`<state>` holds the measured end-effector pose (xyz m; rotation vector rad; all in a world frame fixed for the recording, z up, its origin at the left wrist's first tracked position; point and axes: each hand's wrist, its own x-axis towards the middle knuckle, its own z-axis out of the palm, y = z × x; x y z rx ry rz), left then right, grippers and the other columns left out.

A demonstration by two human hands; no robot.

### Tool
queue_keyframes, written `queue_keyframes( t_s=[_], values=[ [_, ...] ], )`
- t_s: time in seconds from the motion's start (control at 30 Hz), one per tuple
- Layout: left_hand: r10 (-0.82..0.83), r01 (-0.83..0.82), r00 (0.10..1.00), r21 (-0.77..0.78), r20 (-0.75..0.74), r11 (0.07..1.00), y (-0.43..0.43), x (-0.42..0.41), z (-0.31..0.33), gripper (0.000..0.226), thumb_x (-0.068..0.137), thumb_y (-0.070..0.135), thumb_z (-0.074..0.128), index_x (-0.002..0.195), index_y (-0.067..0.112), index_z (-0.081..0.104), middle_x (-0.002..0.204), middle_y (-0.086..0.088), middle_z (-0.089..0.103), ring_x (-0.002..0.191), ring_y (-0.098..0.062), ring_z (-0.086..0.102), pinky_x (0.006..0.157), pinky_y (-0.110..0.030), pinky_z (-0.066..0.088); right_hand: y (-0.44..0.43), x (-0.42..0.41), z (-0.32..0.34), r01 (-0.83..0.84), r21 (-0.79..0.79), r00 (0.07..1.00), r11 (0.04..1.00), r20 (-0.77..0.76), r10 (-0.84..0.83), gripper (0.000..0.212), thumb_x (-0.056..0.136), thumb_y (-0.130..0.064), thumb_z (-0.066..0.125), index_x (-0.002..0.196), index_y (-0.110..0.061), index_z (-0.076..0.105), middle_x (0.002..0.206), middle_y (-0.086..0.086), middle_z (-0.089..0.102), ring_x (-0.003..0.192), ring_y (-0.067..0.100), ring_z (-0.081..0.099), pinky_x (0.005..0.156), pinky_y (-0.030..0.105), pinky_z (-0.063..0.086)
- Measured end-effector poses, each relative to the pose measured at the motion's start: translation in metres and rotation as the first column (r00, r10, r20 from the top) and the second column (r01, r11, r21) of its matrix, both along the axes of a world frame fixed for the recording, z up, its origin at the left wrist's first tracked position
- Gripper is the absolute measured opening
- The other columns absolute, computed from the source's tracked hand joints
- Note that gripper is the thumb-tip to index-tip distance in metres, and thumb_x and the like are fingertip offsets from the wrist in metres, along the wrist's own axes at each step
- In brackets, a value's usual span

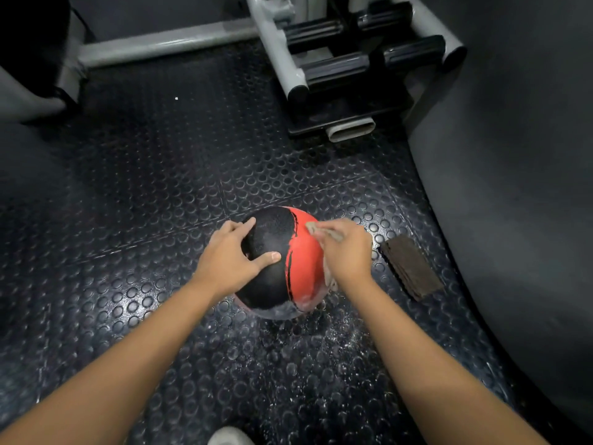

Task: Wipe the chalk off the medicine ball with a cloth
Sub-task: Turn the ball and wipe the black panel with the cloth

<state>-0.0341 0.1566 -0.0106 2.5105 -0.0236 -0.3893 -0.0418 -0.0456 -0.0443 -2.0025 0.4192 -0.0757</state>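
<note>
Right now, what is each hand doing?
Left hand: open, fingers spread flat on the ball.
Right hand: closed on the cloth, pressing it against the ball.

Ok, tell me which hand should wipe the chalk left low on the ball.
Right. The right hand already holds the cloth against the red side of the ball, just above the white chalk near the bottom. The left hand is spread on the black side, steadying it.

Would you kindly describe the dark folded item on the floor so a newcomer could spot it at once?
Start at the red-and-black medicine ball on the studded rubber floor. Just right of it, past the right hand, lies a flat brown folded pad. It alone is rectangular, layered at its edges, and untouched.
</note>
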Motion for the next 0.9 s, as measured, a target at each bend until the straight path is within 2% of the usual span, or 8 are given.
queue_keyframes(
  t_s=[0.13,0.23,0.37,0.47,0.57,0.67,0.8,0.9],
  values=[
    [0.023,-0.023,1.0,0.005,-0.001,1.0,0.0,0.0,0.0,0.087,0.076,0.057,0.072,0.149,0.023,0.039,0.13,0.004,0.045,0.128,-0.019,0.041,0.105,-0.037,0.039,-0.005,0.03,0.005,0.024,-0.038,0.992,0.999,-0.124,-0.028,0.007,0.083,-0.018,0.074,0.088,-0.022,0.077,0.091,-0.007,0.074,0.079,0.003,0.064,0.081,0.025,0.055],
    [0.035,-0.035,0.999,0.0,-0.03,0.999,0.002,-0.001,0.002,0.086,0.077,0.056,0.072,0.149,0.025,0.037,0.13,0.006,0.044,0.127,-0.018,0.041,0.103,-0.036,0.039,0.007,0.007,0.004,0.002,-0.06,0.998,0.998,-0.056,-0.005,0.009,0.084,-0.014,0.073,0.088,-0.02,0.078,0.091,-0.011,0.071,0.078,-0.002,0.062,0.077,0.016,0.051],
    [-0.007,0.006,0.995,-0.007,-0.1,1.0,0.004,0.005,0.004,0.088,0.072,0.053,0.078,0.146,0.026,0.038,0.124,0.01,0.04,0.128,-0.018,0.042,0.105,-0.036,0.037,0.008,-0.018,-0.003,0.013,-0.103,1.0,0.995,0.029,-0.01,0.008,0.081,-0.015,0.075,0.084,-0.022,0.078,0.09,-0.007,0.07,0.089,0.016,0.064,0.086,0.031,0.049],
    [-0.036,0.043,0.99,0.048,-0.137,0.998,-0.008,0.013,0.01,0.1,0.061,0.065,0.078,0.142,0.021,0.038,0.131,0.001,0.041,0.13,-0.022,0.041,0.107,-0.041,0.038,0.003,-0.023,0.003,-0.023,-0.086,0.999,0.996,-0.029,0.021,0.007,0.08,-0.017,0.077,0.084,-0.023,0.078,0.09,-0.008,0.07,0.089,0.011,0.064,0.087,0.032,0.052],
    [-0.047,0.069,0.985,0.133,-0.166,0.989,-0.016,0.016,0.013,0.112,0.058,0.068,0.078,0.148,0.023,0.027,0.139,-0.008,0.038,0.134,-0.029,0.035,0.108,-0.044,0.036,-0.011,-0.019,0.018,-0.116,0.107,0.978,0.987,-0.161,0.133,0.013,0.077,-0.016,0.08,0.088,-0.022,0.077,0.091,-0.01,0.072,0.086,0.002,0.066,0.086,0.025,0.055],
    [-0.06,0.097,0.973,0.156,-0.225,0.983,-0.013,0.015,0.014,0.114,0.059,0.065,0.08,0.151,0.029,0.023,0.138,-0.008,0.035,0.135,-0.03,0.031,0.107,-0.046,0.035,-0.031,-0.003,0.032,-0.066,0.27,0.963,0.961,-0.234,0.131,0.028,0.075,-0.013,0.081,0.101,-0.019,0.072,0.091,-0.01,0.071,0.074,-0.004,0.065,0.068,0.012,0.052],
    [-0.075,0.11,0.966,0.133,-0.246,0.985,-0.003,0.011,0.013,0.115,0.058,0.061,0.083,0.152,0.029,0.024,0.135,-0.003,0.04,0.132,-0.026,0.037,0.107,-0.044,0.038,-0.022,0.01,0.03,-0.031,0.059,0.986,0.998,-0.162,0.04,0.022,0.081,-0.021,0.076,0.103,-0.022,0.073,0.089,-0.011,0.071,0.058,-0.007,0.06,0.055,0.009,0.048],
    [-0.072,0.108,0.963,0.126,-0.261,0.986,0.01,0.011,0.014,0.116,0.057,0.058,0.085,0.152,0.031,0.025,0.145,-0.001,0.04,0.137,-0.025,0.036,0.11,-0.042,0.035,0.008,-0.003,0.024,-0.216,-0.036,0.963,0.976,-0.176,0.206,0.02,0.085,-0.03,0.072,0.104,-0.025,0.074,0.105,-0.006,0.071,0.077,-0.003,0.061,0.075,0.019,0.052]
  ],
)
